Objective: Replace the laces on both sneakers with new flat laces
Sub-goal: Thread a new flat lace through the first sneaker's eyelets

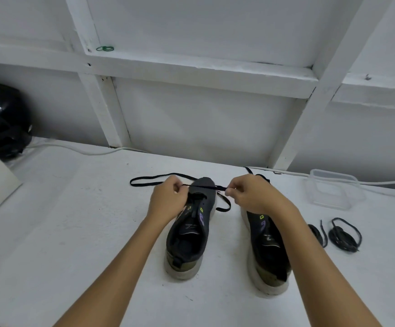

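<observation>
A flat black lace [204,186] is held taut left to right across the toe of the left sneaker [190,228], its long axis square to the shoe's length. It is pinched by the left hand [169,201] at one side and by the right hand [250,197] at the other, hands apart. Slack is looped far left on the bench [73,232]. The lower eyelets lie just near of both hands; the left hand appears closer. The right sneaker [266,246] stands alongside, partly hidden. Coiled round laces [345,234] and a clear container [333,188] lie right.
</observation>
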The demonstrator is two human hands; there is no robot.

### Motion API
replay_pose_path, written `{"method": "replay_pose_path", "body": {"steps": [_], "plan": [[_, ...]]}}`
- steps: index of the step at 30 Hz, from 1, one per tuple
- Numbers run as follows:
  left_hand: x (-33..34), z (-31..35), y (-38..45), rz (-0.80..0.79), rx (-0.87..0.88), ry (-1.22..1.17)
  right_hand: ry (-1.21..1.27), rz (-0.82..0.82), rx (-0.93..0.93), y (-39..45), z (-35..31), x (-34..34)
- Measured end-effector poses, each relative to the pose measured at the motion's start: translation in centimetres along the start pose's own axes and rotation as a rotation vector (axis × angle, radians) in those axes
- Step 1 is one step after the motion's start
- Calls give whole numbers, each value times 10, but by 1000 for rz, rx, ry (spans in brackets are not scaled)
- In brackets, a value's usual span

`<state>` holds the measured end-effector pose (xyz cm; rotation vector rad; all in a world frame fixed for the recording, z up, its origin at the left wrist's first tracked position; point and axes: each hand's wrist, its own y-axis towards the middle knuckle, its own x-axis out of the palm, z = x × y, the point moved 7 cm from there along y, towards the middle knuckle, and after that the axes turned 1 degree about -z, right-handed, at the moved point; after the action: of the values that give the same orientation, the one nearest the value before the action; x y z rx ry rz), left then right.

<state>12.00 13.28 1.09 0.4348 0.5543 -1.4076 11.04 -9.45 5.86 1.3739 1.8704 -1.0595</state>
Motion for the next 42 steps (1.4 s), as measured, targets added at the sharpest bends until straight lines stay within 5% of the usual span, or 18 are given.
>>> {"method": "replay_pose_path", "body": {"steps": [3,8,14,18,23,28,31,42], "plan": [[-7,-13,-2,46,-16,-31,7,69,-11,-2,2,-13],[7,37,-16,-150,434,58,59,120,-107,-4,-20,-13],[7,83,-27,-33,684,192,44,105,-152,-4,-34,-13],[-19,70,-20,144,603,111,55,105,-120,-5,-25,-16],[-62,10,5,319,163,160,19,123,-68,-7,-12,-20],[-25,54,-17,-23,583,180,19,146,-142,-8,-31,-16],[0,76,-25,-121,657,146,-12,130,-169,-6,-42,-12],[-64,32,2,285,380,110,-91,139,-2,-5,-6,-13]]}}
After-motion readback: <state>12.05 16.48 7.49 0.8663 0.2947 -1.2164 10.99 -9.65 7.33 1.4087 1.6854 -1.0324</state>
